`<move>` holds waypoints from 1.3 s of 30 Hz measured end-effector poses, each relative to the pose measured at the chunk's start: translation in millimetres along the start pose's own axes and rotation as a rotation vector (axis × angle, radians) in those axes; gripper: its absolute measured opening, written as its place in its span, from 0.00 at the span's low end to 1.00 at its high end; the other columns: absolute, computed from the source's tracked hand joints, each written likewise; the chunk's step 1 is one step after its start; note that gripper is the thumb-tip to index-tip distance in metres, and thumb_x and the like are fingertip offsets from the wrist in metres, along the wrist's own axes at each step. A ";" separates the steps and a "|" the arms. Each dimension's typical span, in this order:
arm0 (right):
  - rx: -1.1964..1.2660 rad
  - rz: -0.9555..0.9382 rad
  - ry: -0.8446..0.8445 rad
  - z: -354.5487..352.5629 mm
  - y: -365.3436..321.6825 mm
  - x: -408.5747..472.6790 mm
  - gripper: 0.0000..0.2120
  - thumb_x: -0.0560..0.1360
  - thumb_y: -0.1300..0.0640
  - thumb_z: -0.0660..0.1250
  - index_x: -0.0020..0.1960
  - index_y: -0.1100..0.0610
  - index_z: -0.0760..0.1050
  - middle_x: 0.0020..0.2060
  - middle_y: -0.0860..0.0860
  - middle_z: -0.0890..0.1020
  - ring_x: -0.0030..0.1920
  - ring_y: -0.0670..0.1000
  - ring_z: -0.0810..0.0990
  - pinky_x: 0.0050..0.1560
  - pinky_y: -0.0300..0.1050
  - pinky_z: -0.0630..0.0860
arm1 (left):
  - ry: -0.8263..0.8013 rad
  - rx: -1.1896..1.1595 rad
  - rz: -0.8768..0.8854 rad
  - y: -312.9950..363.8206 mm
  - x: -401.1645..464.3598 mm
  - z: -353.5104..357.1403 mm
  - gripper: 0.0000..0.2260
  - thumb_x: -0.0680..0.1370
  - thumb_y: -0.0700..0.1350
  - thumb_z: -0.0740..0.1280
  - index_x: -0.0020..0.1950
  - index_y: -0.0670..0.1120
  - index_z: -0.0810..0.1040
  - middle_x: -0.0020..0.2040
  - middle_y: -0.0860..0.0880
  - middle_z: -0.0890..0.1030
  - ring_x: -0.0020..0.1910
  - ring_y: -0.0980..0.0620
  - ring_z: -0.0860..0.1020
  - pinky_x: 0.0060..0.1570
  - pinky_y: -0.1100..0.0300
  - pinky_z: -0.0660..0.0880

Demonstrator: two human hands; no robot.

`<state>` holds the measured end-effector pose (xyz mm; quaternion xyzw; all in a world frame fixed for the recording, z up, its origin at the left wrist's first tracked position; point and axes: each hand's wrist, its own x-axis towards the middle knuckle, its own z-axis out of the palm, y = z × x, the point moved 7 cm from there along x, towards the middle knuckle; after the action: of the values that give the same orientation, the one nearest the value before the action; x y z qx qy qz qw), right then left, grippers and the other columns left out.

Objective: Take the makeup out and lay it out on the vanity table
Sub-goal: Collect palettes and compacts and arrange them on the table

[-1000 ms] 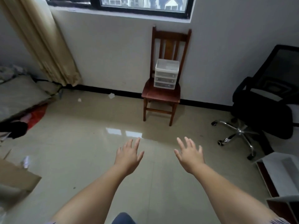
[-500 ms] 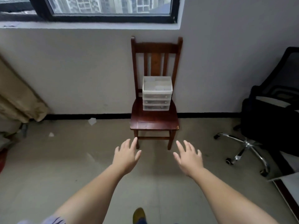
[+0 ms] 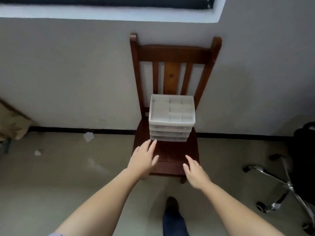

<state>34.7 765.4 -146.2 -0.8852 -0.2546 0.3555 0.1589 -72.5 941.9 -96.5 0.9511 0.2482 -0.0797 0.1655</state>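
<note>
A white plastic organizer (image 3: 171, 116) with three shallow drawers and a divided top tray stands on the seat of a brown wooden chair (image 3: 173, 53) against the wall. Its contents are too blurred to make out. My left hand (image 3: 144, 159) reaches out with fingers spread, its fingertips just below and left of the organizer's bottom drawer, holding nothing. My right hand (image 3: 196, 174) hovers over the seat's front right corner, fingers apart and empty, further from the organizer.
A black office chair (image 3: 300, 167) with chrome legs and casters stands at the right. Paper scraps (image 3: 88, 136) lie on the tiled floor left of the chair. A beige curtain (image 3: 12, 123) hangs at the far left. My foot (image 3: 172, 206) shows below.
I have moved closer to the chair, which now looms larger. Both hands have advanced over the seat, the left one nearly to the organizer's front.
</note>
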 end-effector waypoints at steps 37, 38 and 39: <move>1.999 0.723 0.237 88.5 -16.4 224.4 0.15 0.78 0.68 0.47 0.47 0.62 0.72 0.44 0.57 0.77 0.51 0.56 0.77 0.53 0.53 0.74 | 0.038 0.267 0.198 -45.8 170.9 64.4 0.37 0.75 0.36 0.57 0.76 0.46 0.37 0.78 0.47 0.43 0.77 0.48 0.41 0.73 0.43 0.41; 2.021 0.734 0.227 94.1 -14.5 216.4 0.15 0.78 0.69 0.47 0.47 0.62 0.72 0.46 0.57 0.77 0.56 0.56 0.77 0.53 0.53 0.74 | 0.034 0.270 0.194 -46.3 171.1 64.4 0.37 0.75 0.36 0.57 0.76 0.46 0.36 0.78 0.47 0.42 0.77 0.48 0.40 0.73 0.43 0.41; 2.043 0.749 0.218 100.0 -11.9 208.4 0.15 0.78 0.70 0.47 0.46 0.62 0.72 0.48 0.58 0.77 0.60 0.57 0.75 0.54 0.53 0.74 | 0.033 0.269 0.189 -46.5 171.5 64.2 0.38 0.75 0.35 0.58 0.76 0.46 0.37 0.78 0.47 0.42 0.77 0.48 0.40 0.73 0.43 0.41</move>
<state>88.3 902.6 -324.6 -0.3836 0.4613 0.3445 0.7221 48.1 1033.8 -209.3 0.9850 0.1475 -0.0808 0.0394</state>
